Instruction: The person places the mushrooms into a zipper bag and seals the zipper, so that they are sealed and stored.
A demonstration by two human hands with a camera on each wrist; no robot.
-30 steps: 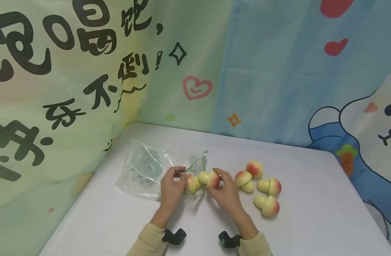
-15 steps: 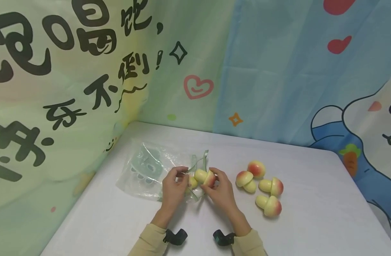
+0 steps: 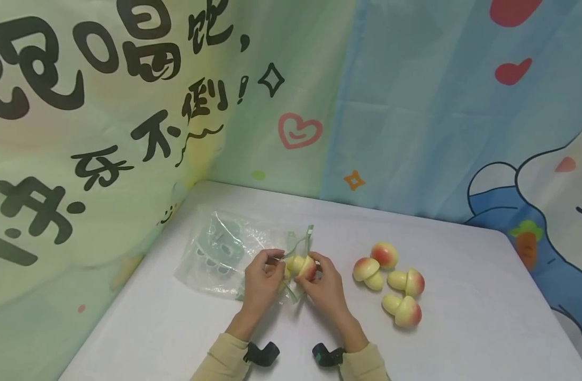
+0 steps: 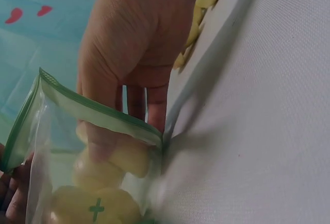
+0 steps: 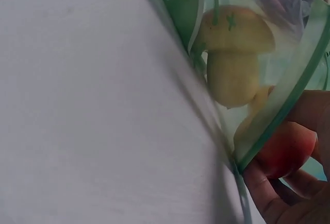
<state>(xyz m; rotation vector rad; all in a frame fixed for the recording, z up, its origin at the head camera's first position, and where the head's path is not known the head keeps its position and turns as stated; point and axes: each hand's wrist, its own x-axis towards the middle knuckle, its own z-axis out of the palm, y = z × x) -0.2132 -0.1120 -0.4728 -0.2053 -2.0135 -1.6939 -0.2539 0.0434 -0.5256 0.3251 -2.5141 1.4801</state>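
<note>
A clear zip bag [image 3: 252,233] with green trim lies on the table, its mouth to the right. My left hand [image 3: 263,283] holds the bag's rim, its fingertips barely visible at the edge of the left wrist view. My right hand [image 3: 328,288] grips a toy mushroom [image 3: 307,268] with a red-tipped cap, stem toward the left. In the right wrist view its red cap [image 5: 289,149] sits partly behind the green zip strip [image 5: 294,100]. Another mushroom [image 5: 232,74] shows through the clear plastic inside the bag. The left hand hides part of the contents in the head view.
To the right of my right hand lie several more toy mushrooms, among them a near one [image 3: 405,311] and a far one [image 3: 384,255]. The white table [image 3: 472,296] meets a printed cloth backdrop [image 3: 414,132] behind and at left.
My right hand has moved left with the mushroom, bringing it into the bag's mouth. The left hand keeps its hold at the rim. The head view has shifted slightly.
</note>
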